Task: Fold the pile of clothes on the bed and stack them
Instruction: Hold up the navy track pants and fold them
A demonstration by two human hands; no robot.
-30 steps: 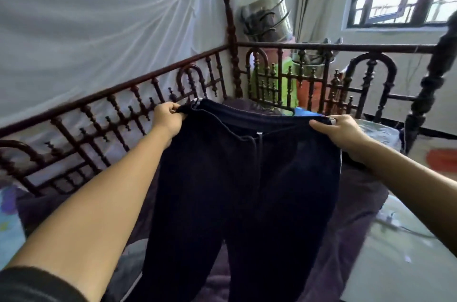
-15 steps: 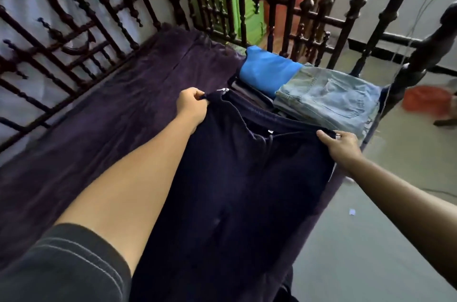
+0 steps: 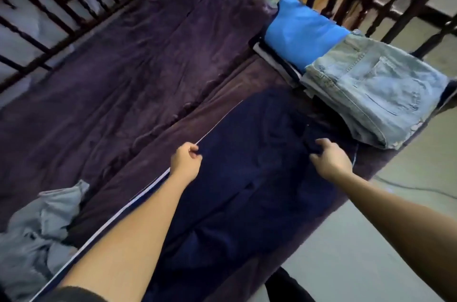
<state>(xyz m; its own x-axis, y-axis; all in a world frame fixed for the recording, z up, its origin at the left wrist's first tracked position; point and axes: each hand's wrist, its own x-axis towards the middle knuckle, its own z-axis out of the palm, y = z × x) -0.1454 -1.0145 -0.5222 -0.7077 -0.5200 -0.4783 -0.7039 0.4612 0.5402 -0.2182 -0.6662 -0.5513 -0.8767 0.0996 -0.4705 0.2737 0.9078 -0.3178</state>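
Head view: navy trousers (image 3: 247, 178) are laid flat on the bed (image 3: 123, 79), just beside the folded stack (image 3: 376, 93). Both grips are closed on them, left hand (image 3: 186, 162) at the striped edge, right hand (image 3: 330, 159) opposite. Leg-over-leg fold is probably called for next.

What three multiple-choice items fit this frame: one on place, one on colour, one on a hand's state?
1. Where do the folded jeans lie?
A) at the far right corner of the bed, against the blue garment
B) on the floor
C) over the rail

2. What colour are the trousers spread on the bed?
A) red
B) navy
C) white

3. What does the left hand do?
A) lies flat and open
B) hangs off the bed
C) pinches the trousers' striped edge

Key:
1 A, the jeans touch the blue garment on the bed.
2 B, the cloth is dark blue.
3 C, its fingers curl at the white-striped seam.
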